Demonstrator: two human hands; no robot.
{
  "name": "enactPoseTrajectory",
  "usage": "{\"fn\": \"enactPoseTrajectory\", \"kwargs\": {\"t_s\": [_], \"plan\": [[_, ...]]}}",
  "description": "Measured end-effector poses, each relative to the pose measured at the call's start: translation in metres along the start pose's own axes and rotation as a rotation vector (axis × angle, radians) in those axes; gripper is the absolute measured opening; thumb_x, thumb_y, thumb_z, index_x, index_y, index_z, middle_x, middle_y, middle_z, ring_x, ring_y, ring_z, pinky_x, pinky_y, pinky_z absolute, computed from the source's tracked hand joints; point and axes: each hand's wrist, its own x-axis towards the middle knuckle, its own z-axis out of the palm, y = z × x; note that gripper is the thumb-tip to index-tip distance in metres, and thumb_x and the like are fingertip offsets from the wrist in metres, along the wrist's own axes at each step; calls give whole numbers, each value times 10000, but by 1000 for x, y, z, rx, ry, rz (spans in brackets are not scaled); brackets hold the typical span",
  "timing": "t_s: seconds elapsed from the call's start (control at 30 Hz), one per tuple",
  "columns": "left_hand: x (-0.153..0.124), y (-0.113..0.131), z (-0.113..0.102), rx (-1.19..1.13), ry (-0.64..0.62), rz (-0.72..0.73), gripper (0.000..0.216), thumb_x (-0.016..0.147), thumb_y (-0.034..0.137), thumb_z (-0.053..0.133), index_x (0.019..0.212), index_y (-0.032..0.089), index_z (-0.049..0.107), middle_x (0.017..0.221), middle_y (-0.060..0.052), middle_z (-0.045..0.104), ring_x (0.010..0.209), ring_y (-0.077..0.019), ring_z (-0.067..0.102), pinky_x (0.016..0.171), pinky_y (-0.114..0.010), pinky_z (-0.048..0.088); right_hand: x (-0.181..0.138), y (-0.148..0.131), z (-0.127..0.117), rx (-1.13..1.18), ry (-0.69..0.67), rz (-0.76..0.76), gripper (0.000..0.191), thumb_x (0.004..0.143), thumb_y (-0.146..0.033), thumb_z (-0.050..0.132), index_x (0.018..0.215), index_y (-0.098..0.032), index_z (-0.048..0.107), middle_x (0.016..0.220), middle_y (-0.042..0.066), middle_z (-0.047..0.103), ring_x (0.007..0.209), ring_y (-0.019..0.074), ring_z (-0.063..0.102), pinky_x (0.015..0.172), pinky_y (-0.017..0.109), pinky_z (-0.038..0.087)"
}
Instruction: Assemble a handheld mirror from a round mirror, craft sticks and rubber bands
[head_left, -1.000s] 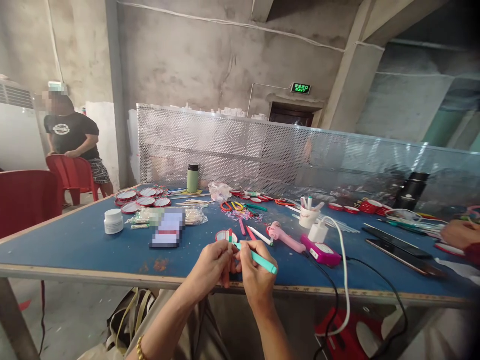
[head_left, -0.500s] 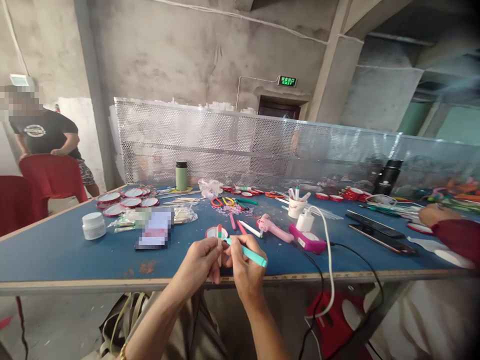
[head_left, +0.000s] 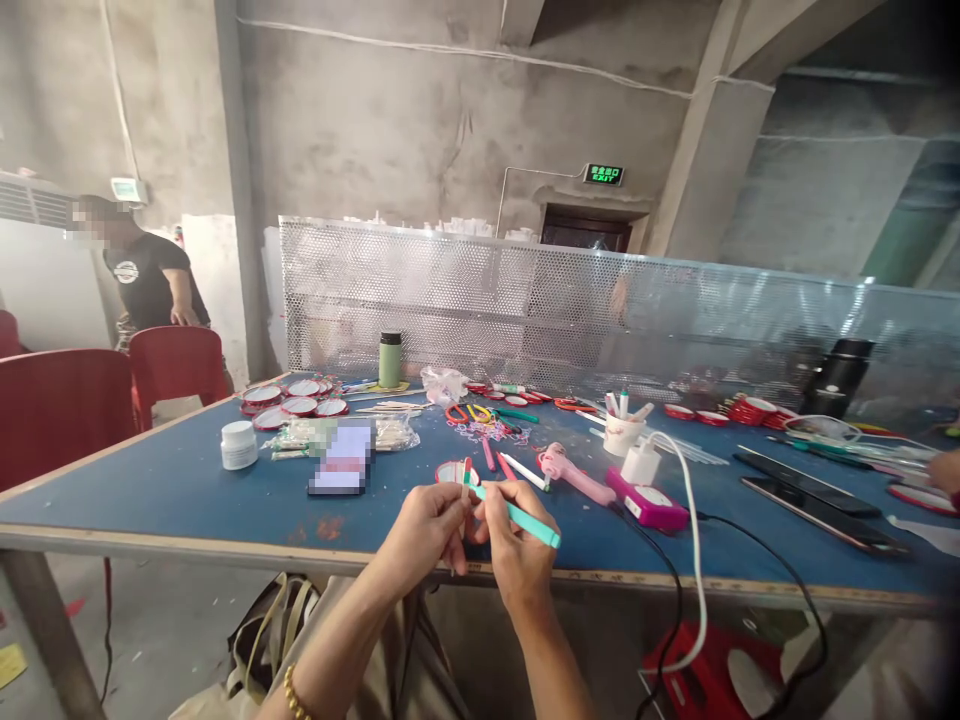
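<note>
My left hand (head_left: 421,528) is closed, pinching a slim craft stick (head_left: 466,472) upright. Red and green colouring shows at the stick's upper end. In my right hand (head_left: 523,560) is a turquoise marker pen (head_left: 536,526), gripped like a writing tool. Its tip points left and meets or nearly meets the stick; the exact contact is too small to tell. Just behind the stick lies a round white disc with a red rim (head_left: 447,471), partly hidden by my fingers. A white pen (head_left: 525,472) and a pink hot glue gun (head_left: 574,474) lie beyond my right hand.
On the blue table (head_left: 187,510) are a phone (head_left: 342,457), a white jar (head_left: 238,446), a green bottle (head_left: 390,360), a paper cup of pens (head_left: 622,434) and a magenta box (head_left: 646,500) with cables. Red-rimmed discs (head_left: 300,405) are piled left. A person (head_left: 154,270) stands by red chairs.
The camera has turned left, so the table's things appear further right. Both hands keep their hold on stick and marker. A neighbour's sleeve at right has mostly left the view.
</note>
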Motion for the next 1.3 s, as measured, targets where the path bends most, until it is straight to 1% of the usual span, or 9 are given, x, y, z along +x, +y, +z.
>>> {"fn": "enactPoseTrajectory", "kwargs": {"t_s": [0.2,0.37,0.57,0.7,1.07,1.2,1.3], "plan": [[1,-2,-1,-2,-9,22,363,912,451,453,687,171,507,465,36,533,376,-104,559,400,-169,311,2,-3,0,-35,-3,-33,289,917,-362,560,693,-180,566,522,-34,577,387,95,538,410,194,432],[0,-1,-1,3,-6,20,367,902,462,462,676,174,489,467,40,518,378,-109,564,393,-169,302,3,-4,0,-66,-31,-44,277,929,-356,530,720,-180,579,541,-26,607,388,97,547,429,200,449],[-1,0,-1,14,-12,23,367,908,457,448,676,174,485,498,39,523,381,-105,566,390,-172,304,4,-4,0,-80,-32,-57,259,928,-328,522,718,-184,571,538,-31,612,373,95,548,424,201,450],[-1,0,0,32,-9,24,367,912,449,441,672,175,485,479,41,510,382,-106,563,396,-172,306,4,-4,0,-91,-33,-61,244,923,-311,526,718,-186,568,536,-35,608,368,93,546,423,201,446],[1,-1,0,41,-6,24,363,921,438,425,675,176,477,502,41,513,383,-106,563,383,-175,314,4,-2,0,-93,-46,-36,258,936,-323,518,723,-186,563,538,-29,605,378,99,546,427,209,443],[0,0,-1,44,-3,21,357,914,429,434,668,175,476,485,43,506,378,-105,557,386,-173,313,4,-2,0,-125,-41,-59,255,932,-315,520,718,-184,567,546,-26,605,385,97,541,433,210,441],[-1,0,0,37,-2,14,372,911,452,436,666,175,474,510,39,522,384,-107,564,384,-176,323,4,-1,0,-138,-41,-74,255,931,-308,517,716,-182,571,536,-29,596,384,97,537,434,211,438]]}}
